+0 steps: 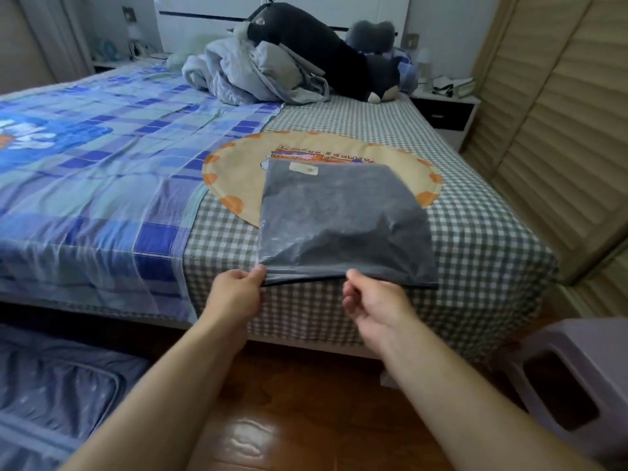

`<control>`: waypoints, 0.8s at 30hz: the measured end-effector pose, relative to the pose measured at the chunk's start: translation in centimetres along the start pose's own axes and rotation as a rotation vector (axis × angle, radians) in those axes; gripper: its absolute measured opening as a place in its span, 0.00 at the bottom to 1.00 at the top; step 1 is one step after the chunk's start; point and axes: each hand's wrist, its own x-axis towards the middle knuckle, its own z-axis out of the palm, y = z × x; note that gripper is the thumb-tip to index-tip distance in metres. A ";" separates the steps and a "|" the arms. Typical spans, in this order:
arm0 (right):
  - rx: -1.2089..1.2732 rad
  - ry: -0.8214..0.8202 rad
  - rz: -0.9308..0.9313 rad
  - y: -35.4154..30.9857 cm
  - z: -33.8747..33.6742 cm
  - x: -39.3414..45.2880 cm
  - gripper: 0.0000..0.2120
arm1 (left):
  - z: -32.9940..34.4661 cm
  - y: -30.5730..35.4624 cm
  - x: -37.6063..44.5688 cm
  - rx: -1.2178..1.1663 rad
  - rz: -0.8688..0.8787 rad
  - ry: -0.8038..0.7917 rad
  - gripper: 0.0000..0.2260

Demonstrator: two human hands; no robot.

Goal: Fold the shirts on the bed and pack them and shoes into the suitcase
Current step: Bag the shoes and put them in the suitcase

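A home bedroom — bed (339,124) (checked sheet), nightstand (445,112), plush toy (316,45).

1. The shirt (343,215) is dark grey, in a clear plastic bag with a pale label.
2. The round mat (238,178) is tan with orange patches at its rim and a colourful print.
3. The bed sheet (475,226) is grey-and-white gingham.
4. The blanket (102,158) is blue plaid.
5. The plush toy (316,45) is black.
6. The floor (306,402) is reddish-brown wood.

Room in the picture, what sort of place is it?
Most likely a home bedroom: a bed with a rumpled quilt, a nightstand beside it, and a plush toy by the headboard.
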 end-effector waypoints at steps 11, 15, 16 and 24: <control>0.036 0.096 -0.070 -4.7 -8.1 2.9 0.03 | -2.8 -0.5 1.0 0.225 0.155 0.195 0.16; 0.085 -0.079 -0.058 -5.2 -8.1 1.8 0.20 | -0.5 0.6 -1.9 0.605 0.412 0.299 0.30; 0.089 -0.098 -0.059 -5.5 -8.4 1.5 0.26 | 0.8 0.5 -2.8 0.741 0.525 0.267 0.31; -0.392 -0.023 -0.212 -8.0 -19.5 -5.3 0.11 | 16.5 -2.1 -14.5 0.901 1.028 -0.520 0.17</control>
